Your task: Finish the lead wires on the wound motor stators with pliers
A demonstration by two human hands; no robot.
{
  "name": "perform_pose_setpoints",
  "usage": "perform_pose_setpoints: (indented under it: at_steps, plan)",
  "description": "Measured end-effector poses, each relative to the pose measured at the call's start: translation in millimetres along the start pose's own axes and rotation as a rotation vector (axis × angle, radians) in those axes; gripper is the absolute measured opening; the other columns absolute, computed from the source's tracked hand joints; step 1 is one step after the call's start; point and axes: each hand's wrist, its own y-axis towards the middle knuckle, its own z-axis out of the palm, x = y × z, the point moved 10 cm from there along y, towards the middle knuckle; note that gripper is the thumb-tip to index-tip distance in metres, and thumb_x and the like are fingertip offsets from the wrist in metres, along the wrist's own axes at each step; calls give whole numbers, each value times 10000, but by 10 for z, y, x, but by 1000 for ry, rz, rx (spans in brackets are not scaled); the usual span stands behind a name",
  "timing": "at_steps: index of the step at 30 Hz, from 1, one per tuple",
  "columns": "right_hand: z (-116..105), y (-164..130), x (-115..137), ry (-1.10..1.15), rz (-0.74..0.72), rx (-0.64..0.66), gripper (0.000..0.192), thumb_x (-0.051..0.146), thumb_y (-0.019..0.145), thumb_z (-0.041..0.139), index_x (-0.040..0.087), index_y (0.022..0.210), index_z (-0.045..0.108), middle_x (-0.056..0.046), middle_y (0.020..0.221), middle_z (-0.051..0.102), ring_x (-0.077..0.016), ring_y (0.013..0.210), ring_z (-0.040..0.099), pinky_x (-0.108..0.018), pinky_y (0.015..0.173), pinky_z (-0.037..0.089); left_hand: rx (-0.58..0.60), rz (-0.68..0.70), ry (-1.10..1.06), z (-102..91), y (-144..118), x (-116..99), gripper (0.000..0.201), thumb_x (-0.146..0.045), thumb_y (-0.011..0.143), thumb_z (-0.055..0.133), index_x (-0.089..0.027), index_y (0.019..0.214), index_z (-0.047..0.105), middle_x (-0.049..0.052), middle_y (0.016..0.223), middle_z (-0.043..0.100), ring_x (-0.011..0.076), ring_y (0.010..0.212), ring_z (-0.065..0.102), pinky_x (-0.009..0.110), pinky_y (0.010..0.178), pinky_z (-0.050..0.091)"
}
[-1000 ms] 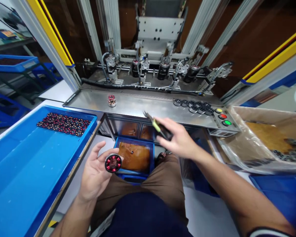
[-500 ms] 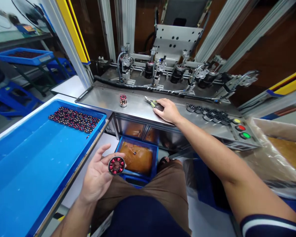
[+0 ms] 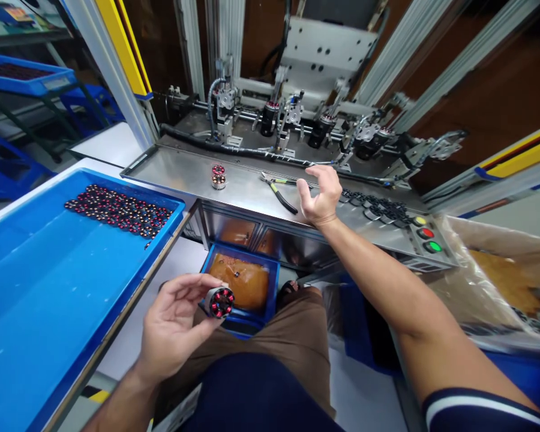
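Observation:
Between the thumb and fingers of my left hand [image 3: 177,321] is a motor stator [image 3: 220,302], a round core with red windings facing up toward me. My right hand [image 3: 320,195] hovers over the steel ledge with thumb and fingers apart and nothing in it. Just left of it, a pair of cutting pliers [image 3: 279,193] with black and green handles lies on the ledge, handles spread. Farther left on the ledge stand two more stators, a coppery one [image 3: 218,181] in front and a red one [image 3: 218,170] behind.
A blue tray [image 3: 36,288] on the left holds many stators [image 3: 119,210] at its far end. Black parts [image 3: 378,207] lie along the ledge near coloured push buttons [image 3: 427,233]. Behind is a machine with clamps [image 3: 292,114]. A blue bin [image 3: 273,294] sits below; a plastic-lined box [image 3: 459,240] stands right.
My right hand has let go of the pliers and lifted off to the right, leaving them on the ledge. My left hand has turned the stator slightly.

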Motion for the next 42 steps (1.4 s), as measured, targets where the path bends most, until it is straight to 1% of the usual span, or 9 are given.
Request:
perform_pose_setpoints:
  at_steps: [5, 10, 14, 19, 24, 30, 35, 38, 42]
  plan:
    - [94, -3, -16, -35, 70, 98, 344, 483, 888, 492, 177, 845, 641, -118, 859, 687, -252, 842, 641, -406, 815, 512, -35, -142, 172, -249, -286, -5, 492, -56, 801, 690, -302, 1211, 571, 22, 1058, 702, 171, 1025, 720, 257, 920, 568]
    - [356, -114, -262, -48, 266, 276, 332, 480, 860, 519, 200, 748, 658, -110, 779, 700, -252, 714, 636, -412, 719, 506, -112, -324, 651, -1210, -542, -201, 475, -277, 798, 742, -275, 1230, 543, 78, 1113, 725, 190, 1040, 715, 277, 934, 565]
    - [568, -216, -362, -75, 310, 453, 349, 545, 842, 508, 238, 784, 663, -133, 877, 721, -297, 786, 654, -453, 725, 496, -221, -360, 1032, -2105, -204, -245, 554, -469, 714, 767, -204, 1166, 587, 89, 1034, 730, 237, 949, 705, 398, 890, 578]
    - [650, -229, -311, -117, 286, 525, 428, 618, 839, 459, 237, 757, 635, -150, 857, 707, -330, 750, 647, -493, 694, 482, -220, -327, 1097, -2630, 377, 390, 463, -361, 688, 744, -201, 1106, 624, 41, 957, 717, 203, 826, 644, 366, 782, 531]
    - [685, -227, -263, -148, 249, 531, 432, 601, 870, 429, 233, 788, 641, -127, 867, 696, -292, 726, 634, -472, 734, 490, -168, -292, 1072, -2606, 584, 946, 407, -320, 774, 687, -165, 1141, 606, -14, 765, 615, 147, 673, 571, 336, 711, 498]
    - [684, -196, -247, -140, 209, 499, 364, 509, 879, 478, 210, 780, 660, -103, 839, 697, -250, 726, 624, -394, 718, 483, -146, -220, 1059, -2478, 599, 1032, 475, -292, 735, 659, -184, 1190, 573, -3, 854, 579, 148, 727, 572, 331, 766, 524]
    - [644, -158, -199, -118, 189, 457, 356, 485, 892, 492, 204, 756, 663, -80, 774, 689, -230, 722, 614, -355, 698, 469, -122, -156, 1115, -2360, 632, 851, 463, -387, 725, 646, -176, 1132, 588, 55, 959, 594, 176, 727, 583, 349, 735, 545]
    - [635, -140, -193, -101, 172, 431, 354, 454, 919, 484, 194, 756, 662, -79, 780, 692, -221, 748, 617, -341, 714, 463, -128, -95, 1179, -2238, 838, 526, 515, -428, 700, 672, -181, 1145, 590, 72, 960, 591, 207, 717, 582, 384, 710, 543]
    - [594, -114, -197, -69, 155, 370, 353, 422, 945, 487, 189, 728, 642, -70, 743, 673, -206, 727, 608, -327, 707, 457, -130, 48, 1218, -1714, 1366, 21, 542, -450, 746, 668, -211, 1223, 571, 101, 1115, 618, 248, 875, 592, 435, 889, 501]
